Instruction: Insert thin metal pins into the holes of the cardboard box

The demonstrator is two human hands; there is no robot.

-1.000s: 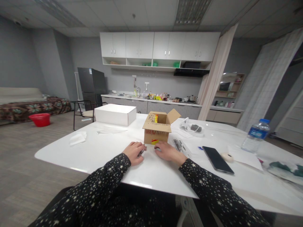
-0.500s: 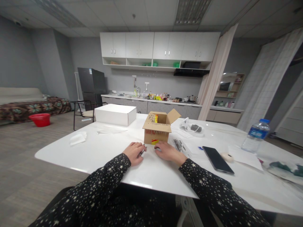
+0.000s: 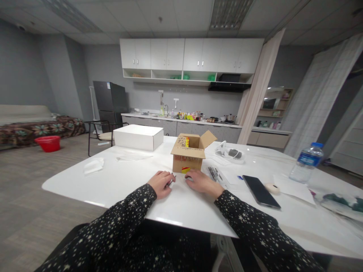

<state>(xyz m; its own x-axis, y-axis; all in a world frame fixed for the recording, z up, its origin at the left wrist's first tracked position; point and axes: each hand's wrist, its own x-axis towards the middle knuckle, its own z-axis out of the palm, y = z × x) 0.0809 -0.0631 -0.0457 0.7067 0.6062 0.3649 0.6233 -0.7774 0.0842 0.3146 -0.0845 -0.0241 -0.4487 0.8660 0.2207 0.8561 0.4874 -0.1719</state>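
My left hand (image 3: 160,183) rests on the white table (image 3: 113,181), fingers curled around a thin dark pen-like object whose tip pokes out toward the box. My right hand (image 3: 200,181) lies palm down beside it, fingers close together; whether anything is under it is hidden. Just beyond both hands stands a small open cardboard box (image 3: 188,154) with its flaps up. Both sleeves are black with white stars.
A white closed box (image 3: 138,136) sits at the far left of the table, a folded white cloth (image 3: 93,166) nearer. Right of my hands lie several pens (image 3: 214,173), a black phone (image 3: 260,190), papers and a water bottle (image 3: 306,162). A kitchen counter runs behind.
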